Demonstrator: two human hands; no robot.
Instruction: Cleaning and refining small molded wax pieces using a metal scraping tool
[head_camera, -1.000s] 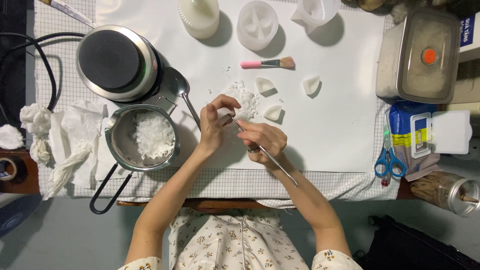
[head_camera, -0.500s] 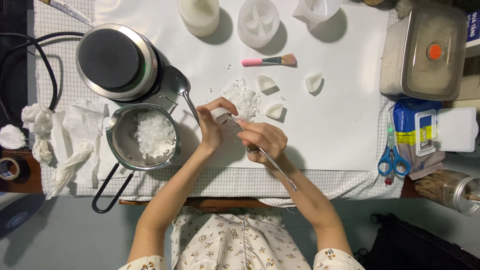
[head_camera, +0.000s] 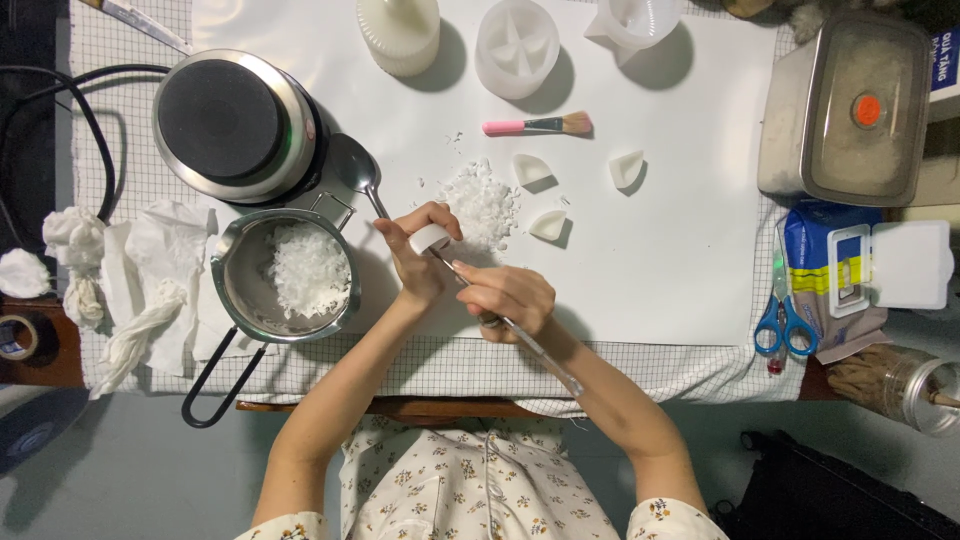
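The head view looks straight down on a desk (head_camera: 700, 290) covered by a white sheet over a checked cloth. The left hand (head_camera: 420, 255) has its grip closed round a small white block (head_camera: 430, 238), pinched between thumb and fingers just above the sheet. The right hand (head_camera: 505, 298) has its grip closed round a thin metal tool (head_camera: 530, 345); the tool's upper end meets the underside of the block, and its long handle runs down and to the right past the wrist toward the desk's near edge. The two hands sit close together, nearly touching.

Just above and to the right of the block lies a pile of white flakes (head_camera: 482, 200), loose on the sheet. Three small white wedge pieces (head_camera: 548, 225) lie around that pile. To the left of the left hand stands a small metal pot (head_camera: 285, 275) with a black handle, partly filled with white flakes. A spoon (head_camera: 358, 172) lies between the pot and a round hot plate (head_camera: 225, 125). A pink-handled brush (head_camera: 535, 126) lies above the pile.

Crumpled white tissues (head_camera: 130, 290) lie at the left edge. At the right edge are a metal box (head_camera: 850, 110), blue-handled scissors (head_camera: 785, 320) and a blue packet (head_camera: 820, 260).
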